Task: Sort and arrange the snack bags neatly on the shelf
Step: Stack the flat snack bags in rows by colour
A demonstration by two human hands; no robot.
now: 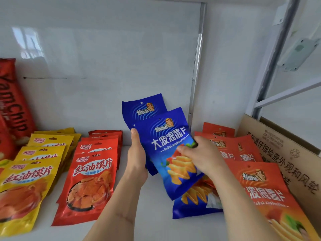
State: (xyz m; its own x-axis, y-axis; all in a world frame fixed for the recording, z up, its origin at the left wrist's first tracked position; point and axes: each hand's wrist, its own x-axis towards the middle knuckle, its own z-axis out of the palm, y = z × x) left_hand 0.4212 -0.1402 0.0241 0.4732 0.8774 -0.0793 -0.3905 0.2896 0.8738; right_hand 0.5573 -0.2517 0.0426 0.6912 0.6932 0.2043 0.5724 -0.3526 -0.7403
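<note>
Currently: glossy blue foil potato-chip bag (171, 153) held in both hands above the white shelf (147, 214), toward its right rear corner.

Handling estimate: light, thin, slippery film, crushable contents; hold by the side edges. Left hand (137, 157) clasps the left edge, thumb up. Right hand (199, 156) pinches the right edge, thumb on the face.
</note>
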